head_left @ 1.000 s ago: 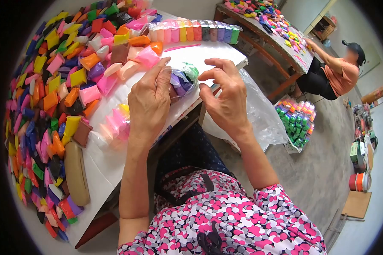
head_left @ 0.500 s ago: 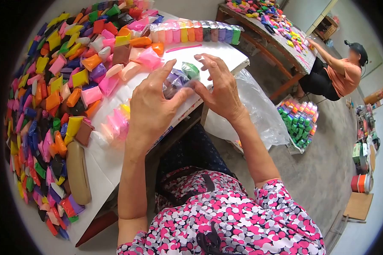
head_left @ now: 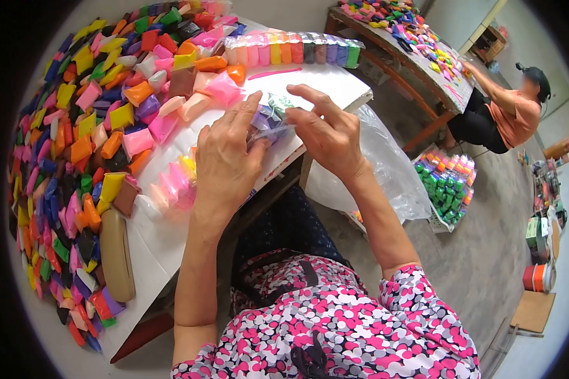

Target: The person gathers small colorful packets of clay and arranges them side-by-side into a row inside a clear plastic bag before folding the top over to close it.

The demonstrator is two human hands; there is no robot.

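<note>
A clear plastic bag of colored packets point(head_left: 263, 121) lies at the table's near edge, purple and green at its far end. Pale pink and yellow packets point(head_left: 176, 182) show at the other side of my left wrist, seemingly in the same bag; the middle is hidden under the hand. My left hand point(head_left: 227, 148) curls over the bag, with the thumb along its near side. At the bag's green end, my right hand point(head_left: 330, 129) has bent fingers pinching the clear film. A filled bag point(head_left: 291, 50) with a row of colored packets lies beyond, near a pink stick point(head_left: 274, 73).
Loose colored packets point(head_left: 76, 151) heap over the table's left side, beside a tan case point(head_left: 117, 256). Clear plastic sheeting point(head_left: 385, 167) hangs right of the table. A basket of filled bags point(head_left: 446, 186) stands on the floor. Another person point(head_left: 518, 114) sits at a second table point(head_left: 417, 76).
My right fingers have bent inward and closed on the film at the green end. My left fingers have drawn closer together over the bag, and the green packet looks more covered by film.
</note>
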